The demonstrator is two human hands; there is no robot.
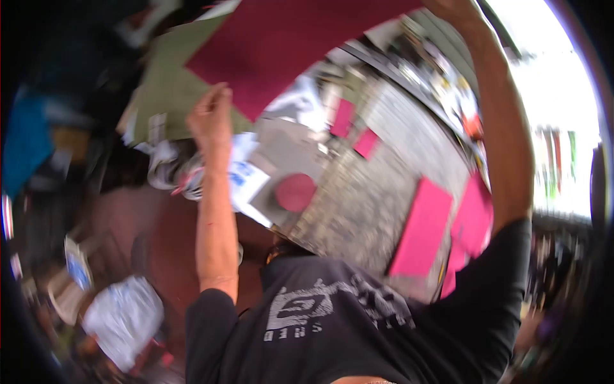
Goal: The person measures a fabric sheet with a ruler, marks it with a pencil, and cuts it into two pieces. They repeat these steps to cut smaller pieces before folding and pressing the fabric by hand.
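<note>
A large dark red sheet (275, 51) stretches across the top of the view, raised above the table. My left hand (211, 118) pinches its near left edge between thumb and fingers. At the sheet's far right corner is my right hand (453, 9), closed on it and partly cut off by the frame's top. Below the sheet, on the left, lies a broad olive-green sheet (163, 80). A dark red round piece (295, 192) rests on the grey surface near me.
The worn table (358, 205) bears pink-red pieces (422, 227) on the right and smaller ones (366, 143) farther back. White printed paper (248, 184) lies by my left forearm. A long dark bar (409, 89) borders clutter. A white plastic bag (125, 320) sits lower left.
</note>
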